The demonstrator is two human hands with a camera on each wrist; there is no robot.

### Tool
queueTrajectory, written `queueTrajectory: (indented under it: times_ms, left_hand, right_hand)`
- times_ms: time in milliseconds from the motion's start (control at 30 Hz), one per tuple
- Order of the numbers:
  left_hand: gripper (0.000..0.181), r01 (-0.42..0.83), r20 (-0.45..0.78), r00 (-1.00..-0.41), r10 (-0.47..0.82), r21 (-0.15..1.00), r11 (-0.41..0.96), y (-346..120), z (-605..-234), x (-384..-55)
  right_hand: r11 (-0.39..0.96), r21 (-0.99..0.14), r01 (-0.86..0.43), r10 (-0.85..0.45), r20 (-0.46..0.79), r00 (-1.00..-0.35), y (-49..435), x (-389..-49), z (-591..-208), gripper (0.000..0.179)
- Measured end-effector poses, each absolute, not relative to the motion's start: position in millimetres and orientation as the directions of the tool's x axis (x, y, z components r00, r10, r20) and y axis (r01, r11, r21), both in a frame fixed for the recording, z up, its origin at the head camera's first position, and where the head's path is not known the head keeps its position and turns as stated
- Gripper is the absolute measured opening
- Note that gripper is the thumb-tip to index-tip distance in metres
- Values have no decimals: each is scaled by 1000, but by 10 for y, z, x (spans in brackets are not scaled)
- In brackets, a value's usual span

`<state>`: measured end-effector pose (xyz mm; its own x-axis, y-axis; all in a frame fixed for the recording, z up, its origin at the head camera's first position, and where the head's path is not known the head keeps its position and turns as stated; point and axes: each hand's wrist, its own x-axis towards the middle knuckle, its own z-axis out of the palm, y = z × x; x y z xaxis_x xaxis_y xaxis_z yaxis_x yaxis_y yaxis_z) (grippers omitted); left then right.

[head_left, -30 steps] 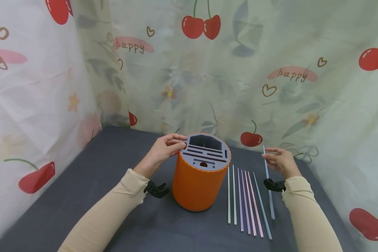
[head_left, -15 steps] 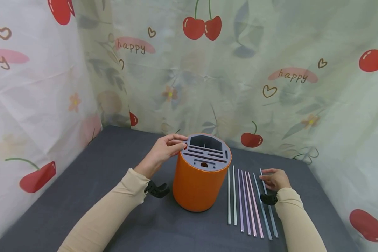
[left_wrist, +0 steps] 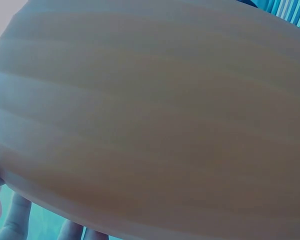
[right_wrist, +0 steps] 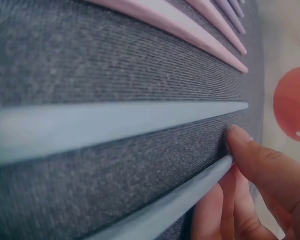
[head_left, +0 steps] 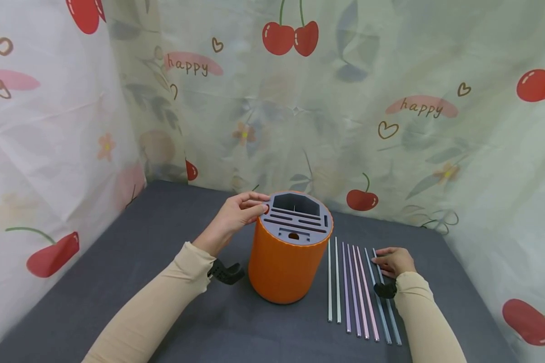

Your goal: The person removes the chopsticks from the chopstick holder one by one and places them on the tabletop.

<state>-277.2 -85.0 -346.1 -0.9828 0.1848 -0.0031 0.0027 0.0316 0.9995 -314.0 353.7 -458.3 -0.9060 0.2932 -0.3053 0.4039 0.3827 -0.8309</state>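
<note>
An orange round knife holder (head_left: 283, 272) with a grey slotted top (head_left: 295, 220) stands upright in the middle of the table. My left hand (head_left: 231, 219) grips its upper left rim, thumb at the top edge; in the left wrist view its orange wall fills most of the picture, with fingers (left_wrist: 17, 217) beyond its edge. On the right, my right hand (head_left: 396, 261) pinches the far tip of a light blue chopstick (right_wrist: 170, 207) that lies along the dark cloth. A second blue chopstick (right_wrist: 115, 122) lies just left of it.
Left of the blue pair lie pink chopsticks (head_left: 369, 297), purple chopsticks (head_left: 347, 297) and whitish chopsticks (head_left: 330, 287), side by side lengthwise. Dark cloth (head_left: 191, 322) covers the table. Cherry-printed curtains (head_left: 295, 111) stand behind and at both sides.
My right hand has come down and left, bringing the raised blue chopstick down onto the cloth beside its mate. The left hand and the knife holder stay where they were.
</note>
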Motion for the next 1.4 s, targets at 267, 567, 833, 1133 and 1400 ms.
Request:
queueTrajectory:
  times_ms: [267, 567, 833, 1133, 1400]
  left_hand:
    - [27, 5, -1, -983, 181, 999, 37, -850, -3473, -2779]
    - [29, 23, 14, -982, 187, 999, 46, -860, -3477, -2774]
    - [28, 17, 11, -982, 190, 999, 32, -850, -3464, -2767]
    - [28, -14, -19, -981, 193, 1000, 25, -840, -3449, -2763]
    - [31, -33, -41, -970, 241, 999, 38, -893, -3399, -2720]
  right_hand:
    - [400, -822, 406, 298, -302, -905, 3523, -3125, -4580, 42]
    - [396, -814, 425, 308, -318, -897, 3524, -3136, -4594, 41]
    - [379, -822, 425, 299, -326, -897, 3563, -3149, -4620, 40]
    - [345, -826, 446, 285, -360, -888, 3584, -3141, -4564, 30]
    - [304, -853, 424, 233, -365, -901, 3397, -3179, -4083, 47]
